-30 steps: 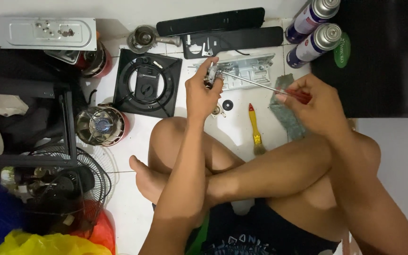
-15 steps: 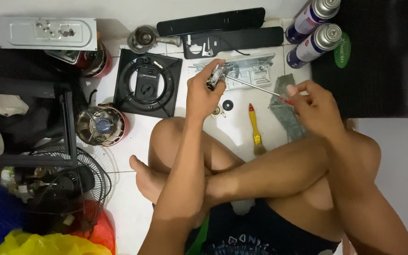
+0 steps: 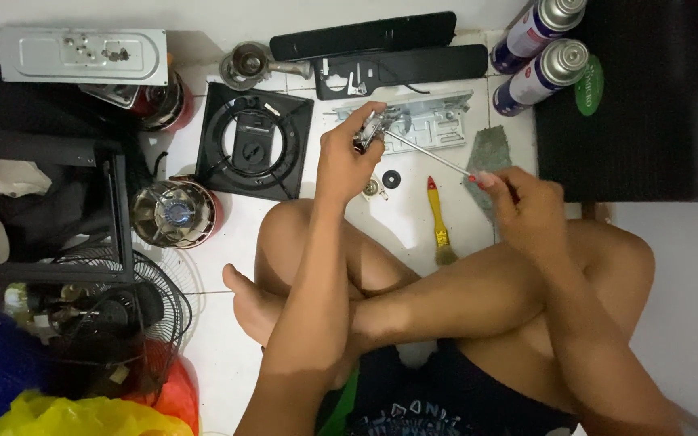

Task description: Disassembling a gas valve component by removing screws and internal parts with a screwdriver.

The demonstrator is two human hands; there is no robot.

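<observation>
My left hand (image 3: 347, 157) grips a small metal part (image 3: 372, 129) and holds it above the white floor. My right hand (image 3: 527, 211) is closed on the red handle of a screwdriver (image 3: 430, 153). The thin shaft runs up and left, and its tip meets the metal part. I sit cross-legged, with my knees under both forearms. Beneath the hands lie a yellow-handled brush (image 3: 438, 218), a small black washer (image 3: 392, 178) and a small round metal piece (image 3: 372, 188).
A black square burner plate (image 3: 256, 145) lies left of the hands, with a round burner head (image 3: 173, 214) beside it. Two spray cans (image 3: 539, 48) and a black case (image 3: 648, 97) are at upper right. A fan grille (image 3: 103, 299) and coloured bags fill the lower left.
My right hand has shifted slightly on the screwdriver handle, hiding more of the red grip. The left hand and the metal part have stayed almost where they were.
</observation>
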